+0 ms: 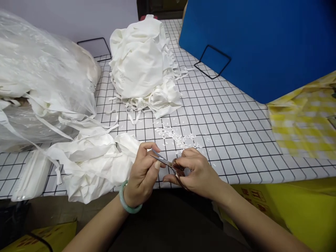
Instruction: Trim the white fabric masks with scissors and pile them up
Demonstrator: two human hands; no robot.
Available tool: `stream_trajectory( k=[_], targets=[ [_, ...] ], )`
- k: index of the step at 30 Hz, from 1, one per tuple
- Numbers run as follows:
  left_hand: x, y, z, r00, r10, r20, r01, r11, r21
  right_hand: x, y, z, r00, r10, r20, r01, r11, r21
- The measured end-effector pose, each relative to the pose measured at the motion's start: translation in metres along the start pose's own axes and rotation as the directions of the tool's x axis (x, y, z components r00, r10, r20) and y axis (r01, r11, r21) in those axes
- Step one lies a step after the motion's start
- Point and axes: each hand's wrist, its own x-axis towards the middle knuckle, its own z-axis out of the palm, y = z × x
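Observation:
Scissors [168, 162] with brown handles are in my right hand [195, 171], whose fingers are closed round the handles. The blades point left, slightly apart, and reach between the thumb and fingers of my left hand [145, 171]. A tiny white bit shows by the blades. My left hand is curled closed; what it pinches is too small to name. A green bangle [126, 203] circles the left wrist. Crumpled white fabric with straps [97, 164] lies just left of that hand. Small white scraps [178, 137] are scattered on the table beyond the blades.
A pile of white garments [143, 66] lies at the back of the grid-patterned table [225, 140]. A large clear plastic bag [52, 66] bulges at left, above a white packet [33, 175]. A blue panel [252, 42] stands back right, by a black wire stand [213, 62] and yellow checked cloth [301, 122].

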Motion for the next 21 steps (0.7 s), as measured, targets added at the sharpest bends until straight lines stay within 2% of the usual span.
stream_trajectory(
  k=[3, 6, 9, 11, 14, 17, 19, 21],
  targets=[
    [0.008, -0.007, 0.012, 0.998, -0.008, 0.062, 0.009, 1.000, -0.017, -0.010, 0.012, 0.001, 0.997, 0.068, -0.040, -0.068, 0.998, -0.002],
    [0.012, -0.014, 0.022, 0.995, -0.021, 0.099, 0.023, 0.999, -0.023, -0.019, 0.021, 0.003, 0.981, 0.192, -0.039, -0.189, 0.979, 0.071],
    [0.012, -0.017, 0.027, 0.992, -0.068, 0.102, 0.071, 0.997, -0.030, -0.026, 0.029, -0.001, 0.918, 0.397, -0.002, -0.387, 0.896, 0.215],
    [0.011, -0.015, 0.024, 0.988, -0.113, 0.104, 0.117, 0.993, -0.036, -0.028, 0.034, -0.008, 0.877, 0.481, 0.018, -0.461, 0.828, 0.320],
    [0.012, 0.001, 0.003, 0.975, -0.197, 0.107, 0.206, 0.975, -0.081, -0.024, 0.039, -0.018, 0.884, 0.468, -0.022, -0.417, 0.808, 0.416],
    [0.017, 0.032, -0.033, 0.965, -0.261, 0.029, 0.260, 0.938, -0.230, -0.007, 0.036, -0.014, 0.909, 0.410, -0.073, -0.331, 0.817, 0.472],
    [0.024, 0.055, -0.060, 0.964, -0.254, -0.076, 0.219, 0.924, -0.312, 0.009, 0.028, -0.002, 0.929, 0.366, -0.047, -0.293, 0.807, 0.513],
    [0.031, 0.071, -0.083, 0.965, -0.192, -0.180, 0.130, 0.942, -0.309, 0.026, 0.017, 0.017, 0.946, 0.321, 0.048, -0.290, 0.773, 0.564]
  ],
)
